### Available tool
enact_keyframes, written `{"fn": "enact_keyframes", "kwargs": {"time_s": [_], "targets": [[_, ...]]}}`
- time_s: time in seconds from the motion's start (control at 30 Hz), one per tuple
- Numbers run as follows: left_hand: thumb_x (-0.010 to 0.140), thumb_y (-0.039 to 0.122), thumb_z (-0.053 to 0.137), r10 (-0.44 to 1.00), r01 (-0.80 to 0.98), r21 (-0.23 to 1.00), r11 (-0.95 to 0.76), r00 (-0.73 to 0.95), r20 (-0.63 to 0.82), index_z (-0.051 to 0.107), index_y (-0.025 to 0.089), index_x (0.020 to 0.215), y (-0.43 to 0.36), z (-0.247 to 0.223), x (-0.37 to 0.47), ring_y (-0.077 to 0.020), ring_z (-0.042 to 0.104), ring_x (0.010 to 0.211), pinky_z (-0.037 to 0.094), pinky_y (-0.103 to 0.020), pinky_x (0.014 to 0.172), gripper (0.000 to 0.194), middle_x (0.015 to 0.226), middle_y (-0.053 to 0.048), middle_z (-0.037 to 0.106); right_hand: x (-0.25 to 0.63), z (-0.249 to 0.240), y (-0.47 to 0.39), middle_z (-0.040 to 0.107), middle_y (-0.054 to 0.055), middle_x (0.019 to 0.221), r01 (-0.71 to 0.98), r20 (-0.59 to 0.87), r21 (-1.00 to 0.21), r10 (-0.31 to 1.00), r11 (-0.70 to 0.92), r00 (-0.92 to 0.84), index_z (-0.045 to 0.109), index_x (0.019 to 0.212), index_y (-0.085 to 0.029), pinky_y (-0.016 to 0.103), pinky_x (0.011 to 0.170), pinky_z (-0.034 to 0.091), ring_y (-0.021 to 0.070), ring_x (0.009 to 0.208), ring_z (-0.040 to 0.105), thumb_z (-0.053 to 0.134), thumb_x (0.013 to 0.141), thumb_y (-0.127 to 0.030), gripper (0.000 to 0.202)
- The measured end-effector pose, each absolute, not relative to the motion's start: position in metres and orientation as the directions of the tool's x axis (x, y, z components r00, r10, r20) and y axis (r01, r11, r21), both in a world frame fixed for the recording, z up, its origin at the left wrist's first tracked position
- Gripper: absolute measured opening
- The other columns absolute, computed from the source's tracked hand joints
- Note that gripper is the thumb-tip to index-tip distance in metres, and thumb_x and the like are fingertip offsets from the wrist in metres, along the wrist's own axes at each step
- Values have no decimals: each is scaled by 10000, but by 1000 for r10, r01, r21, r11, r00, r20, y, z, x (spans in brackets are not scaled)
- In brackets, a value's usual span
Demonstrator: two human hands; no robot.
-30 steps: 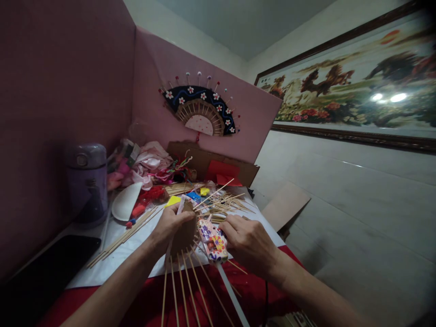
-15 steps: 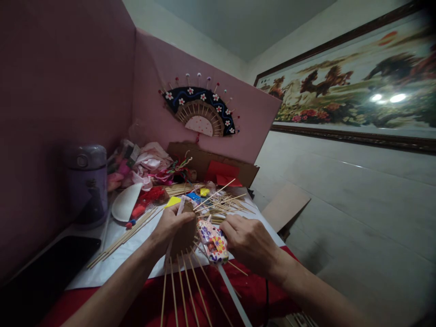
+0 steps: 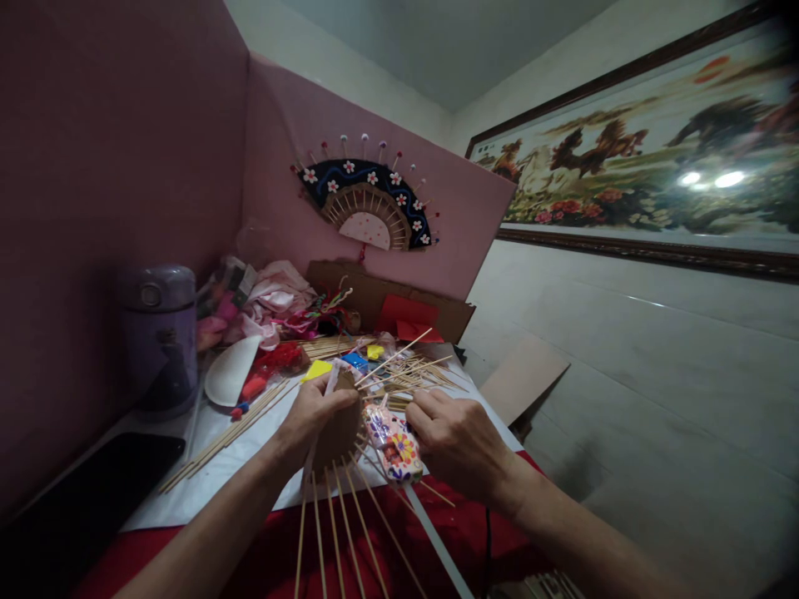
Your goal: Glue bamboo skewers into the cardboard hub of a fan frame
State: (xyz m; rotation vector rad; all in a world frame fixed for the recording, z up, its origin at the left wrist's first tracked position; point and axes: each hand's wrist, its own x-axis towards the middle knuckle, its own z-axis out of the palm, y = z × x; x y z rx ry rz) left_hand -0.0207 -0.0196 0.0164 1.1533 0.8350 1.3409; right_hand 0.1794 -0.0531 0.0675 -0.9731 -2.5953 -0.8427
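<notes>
My left hand [image 3: 321,408] grips a rounded piece of brown cardboard [image 3: 338,437], its thumb across the face. Thin wooden sticks [image 3: 340,524] fan out from the cardboard's lower edge toward me, and a few more point up and to the right. Closed around a flower-patterned hot glue gun [image 3: 394,441], my right hand [image 3: 459,437] keeps its nozzle close to the cardboard's right edge. Whether the nozzle touches cannot be made out. A long white glue stick [image 3: 440,545] juts from the gun's back end.
Loose sticks [image 3: 418,372] lie behind my hands on a white sheet [image 3: 287,487]. To the left are a purple bottle [image 3: 159,341], a dark phone [image 3: 118,474] and a white half-round piece [image 3: 230,373]. A decorated fan [image 3: 368,200] hangs on the pink panel [image 3: 275,166].
My right hand and the glue gun have shifted slightly to the right. The left hand and the cardboard stay in place.
</notes>
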Motion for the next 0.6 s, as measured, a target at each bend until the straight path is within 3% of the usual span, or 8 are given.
{"fn": "enact_keyframes", "kwargs": {"time_s": [0.4, 0.6], "targets": [[623, 226, 624, 988, -312, 946, -85, 93, 119, 568, 154, 720, -18, 17, -19, -127, 534, 444, 409, -244, 456, 133, 542, 20, 583, 180, 63, -52, 522, 15, 721, 676, 419, 434, 531, 596, -737, 481, 731, -193, 296, 517, 198, 165, 664, 428, 477, 761, -117, 81], [597, 236, 636, 998, -306, 952, -4, 51, 20, 553, 156, 660, -15, 13, -21, -120, 526, 425, 384, -224, 432, 132, 524, 10, 596, 186, 61, -52, 533, 17, 737, 731, 468, 356, 566, 582, -678, 518, 751, -187, 278, 543, 253, 152, 686, 456, 449, 742, -97, 114]]}}
